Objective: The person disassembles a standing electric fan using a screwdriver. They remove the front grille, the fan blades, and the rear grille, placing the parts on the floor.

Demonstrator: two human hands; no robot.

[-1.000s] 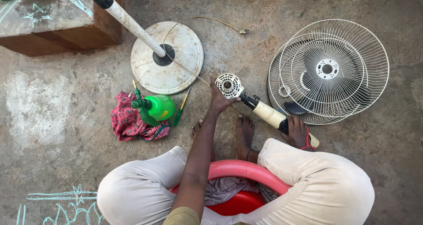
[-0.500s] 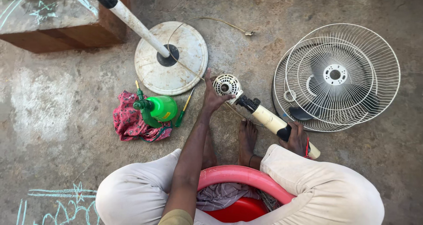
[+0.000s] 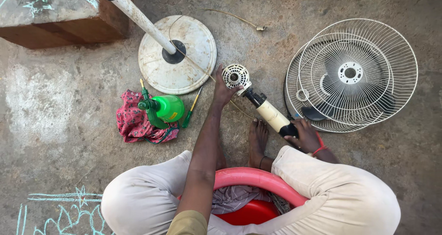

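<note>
**Fan stripped down, motor unit in both hands**

Head view: the person sits on a red plastic stool over a concrete floor. The left hand curls around the round white vented motor head at centre, fingers pressed on its side. The right hand, at 4 o'clock from it, closes on the black lower end of the cream fan neck tube.

Judged from this, dismantling looks well along: the white wire fan guards with a dark blade lie stacked at 3 o'clock, and the round white fan base with its pole stands apart at 11 o'clock. The motor unit remains unopened.

Nearby at 9 o'clock: a green spray bottle, a pink cloth and a green-handled screwdriver. A thin cord trails close beside the motor head.
</note>
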